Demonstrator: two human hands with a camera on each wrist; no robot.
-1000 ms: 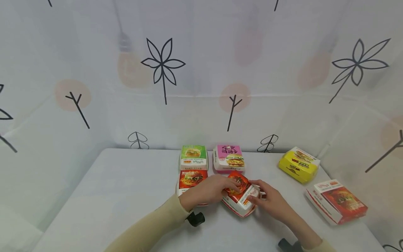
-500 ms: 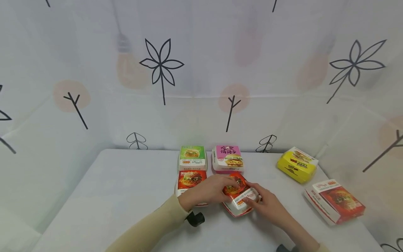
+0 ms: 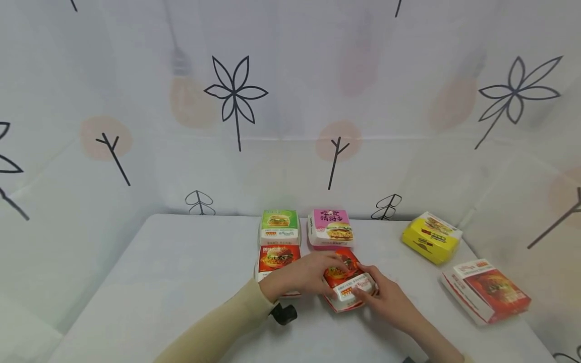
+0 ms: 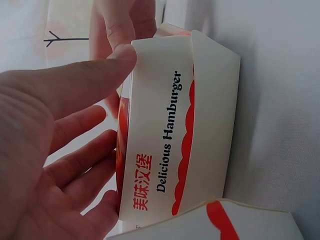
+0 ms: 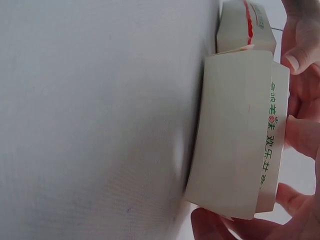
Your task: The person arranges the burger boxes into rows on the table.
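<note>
A red-and-white hamburger box sits at the table's middle, turned slightly askew. My left hand reaches over its left side, fingers laid loosely on the red top and thumb at the edge. In the left wrist view, that thumb meets the top edge of the box's printed side. My right hand holds the box's right end, thumb over the top and fingers around the corner. The right wrist view shows those fingers against the white side. A second red hamburger box lies left, partly hidden by my left wrist.
Behind stand a green burger box and a pink burger box. On the right side lie a yellow burger box and another red-and-white burger box. A printed white curtain borders the table's back.
The hamburger box has turned a little, and its near corner has shifted left. My right hand has moved slightly left with it, while my left hand stays nearly in place.
</note>
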